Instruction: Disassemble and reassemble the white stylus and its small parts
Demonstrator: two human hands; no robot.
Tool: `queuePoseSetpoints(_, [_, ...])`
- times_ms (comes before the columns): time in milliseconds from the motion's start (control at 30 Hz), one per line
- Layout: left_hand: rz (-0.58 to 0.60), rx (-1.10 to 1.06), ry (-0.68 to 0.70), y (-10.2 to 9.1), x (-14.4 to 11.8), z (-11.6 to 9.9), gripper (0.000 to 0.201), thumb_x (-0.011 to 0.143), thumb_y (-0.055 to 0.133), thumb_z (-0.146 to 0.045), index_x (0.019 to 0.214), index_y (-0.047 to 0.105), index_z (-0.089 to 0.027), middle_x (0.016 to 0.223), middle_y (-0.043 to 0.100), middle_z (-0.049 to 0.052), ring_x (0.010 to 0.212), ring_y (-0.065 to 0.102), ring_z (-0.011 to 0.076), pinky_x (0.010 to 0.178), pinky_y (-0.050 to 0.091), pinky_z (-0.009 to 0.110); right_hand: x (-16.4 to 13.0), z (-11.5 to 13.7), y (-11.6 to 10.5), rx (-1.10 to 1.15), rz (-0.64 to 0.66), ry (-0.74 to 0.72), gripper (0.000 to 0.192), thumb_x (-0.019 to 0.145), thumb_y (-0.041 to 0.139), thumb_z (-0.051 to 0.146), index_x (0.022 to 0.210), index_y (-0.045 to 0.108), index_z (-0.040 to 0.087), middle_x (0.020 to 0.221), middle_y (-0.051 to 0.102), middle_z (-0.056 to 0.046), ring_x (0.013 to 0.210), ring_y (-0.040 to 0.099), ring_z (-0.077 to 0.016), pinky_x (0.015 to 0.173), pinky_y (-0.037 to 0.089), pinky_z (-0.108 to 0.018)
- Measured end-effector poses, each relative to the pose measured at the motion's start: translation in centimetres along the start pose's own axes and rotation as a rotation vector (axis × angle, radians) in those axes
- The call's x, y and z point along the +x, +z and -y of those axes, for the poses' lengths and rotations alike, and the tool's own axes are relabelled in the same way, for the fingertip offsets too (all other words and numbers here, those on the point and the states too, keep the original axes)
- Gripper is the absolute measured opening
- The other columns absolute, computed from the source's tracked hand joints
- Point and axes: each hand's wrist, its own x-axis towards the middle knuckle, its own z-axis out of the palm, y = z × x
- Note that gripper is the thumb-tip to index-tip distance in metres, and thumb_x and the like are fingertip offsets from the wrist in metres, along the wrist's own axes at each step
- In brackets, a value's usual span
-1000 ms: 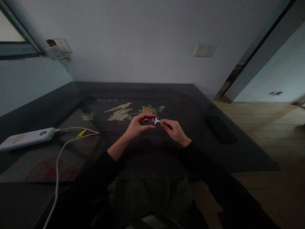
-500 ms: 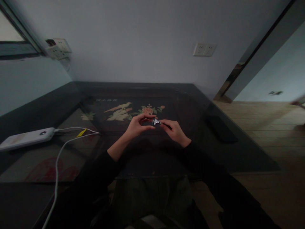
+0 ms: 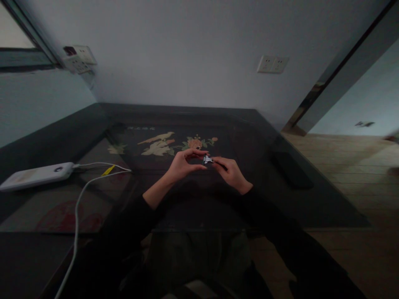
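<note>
**A:** What do your hands hold at this moment?

**B:** Your left hand (image 3: 181, 166) and right hand (image 3: 230, 171) meet above the dark glass-topped table (image 3: 311, 199), with a small metal clip (image 3: 207, 160) between them. The right fingertips pinch its silvery end; the left thumb and forefinger curl towards its other end, though whether they touch it is too small to tell.

**A:** Which step does that suggest?

**B:** Judged from the pose, you are working the clip between both hands. The next move calls for a firm pinch and fine fingertip control, since the piece is tiny.

**A:** And the count?

**B:** One clip; one white power bank (image 3: 35, 175) at the left; two white cables (image 3: 76, 207) running from it; one flat dark object (image 3: 291, 169) at the right; one double wall socket (image 3: 272, 64).
</note>
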Motion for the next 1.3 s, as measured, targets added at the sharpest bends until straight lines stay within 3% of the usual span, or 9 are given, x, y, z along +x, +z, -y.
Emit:
queuePoseSetpoints(267, [0.039,0.119,-0.057,-0.4,0.1,-0.3,0.047,0.054,0.085,-0.024,0.096,0.067,-0.011,0.103,0.071,0.012,0.09,0.067,0.0194,0.09,0.051,0.04,0.0,-0.8,-0.2,-0.017,0.048,-0.013,0.023,0.091,0.052,0.029,0.103,0.07,0.018,0.103,0.073,-0.009,0.093,0.069,-0.0226,0.082,0.054,-0.035])
queuePoseSetpoints(567, [-0.019,-0.033,-0.028,0.3,0.3,-0.4,0.047,0.059,0.082,-0.021,0.103,0.066,-0.015,0.109,0.069,0.01,0.098,0.064,0.0195,0.091,0.05,0.038,0.5,0.8,-0.4,0.008,-0.025,0.013,0.024,0.094,0.048,0.029,0.101,0.067,0.017,0.098,0.073,-0.008,0.088,0.069,-0.0198,0.077,0.052,-0.03])
queuePoseSetpoints(933, [-0.02,0.025,-0.003,0.0,0.2,0.3,0.047,0.056,0.084,-0.025,0.097,0.063,-0.013,0.107,0.068,0.011,0.097,0.064,0.0199,0.09,0.05,0.037,0.3,0.4,-0.2,-0.018,0.004,0.02,0.026,0.093,0.048,0.032,0.102,0.068,0.018,0.099,0.073,-0.009,0.089,0.069,-0.0215,0.078,0.052,-0.033])
queuePoseSetpoints(1300, [0.069,0.152,0.036,-0.7,0.2,-0.4,0.045,0.066,0.078,-0.025,0.106,0.062,-0.013,0.114,0.065,0.012,0.101,0.063,0.0196,0.096,0.048,0.039,0.6,0.1,-0.7,-0.015,0.022,0.028,0.026,0.092,0.051,0.032,0.099,0.069,0.014,0.099,0.073,-0.011,0.09,0.069,-0.0212,0.08,0.052,-0.033])
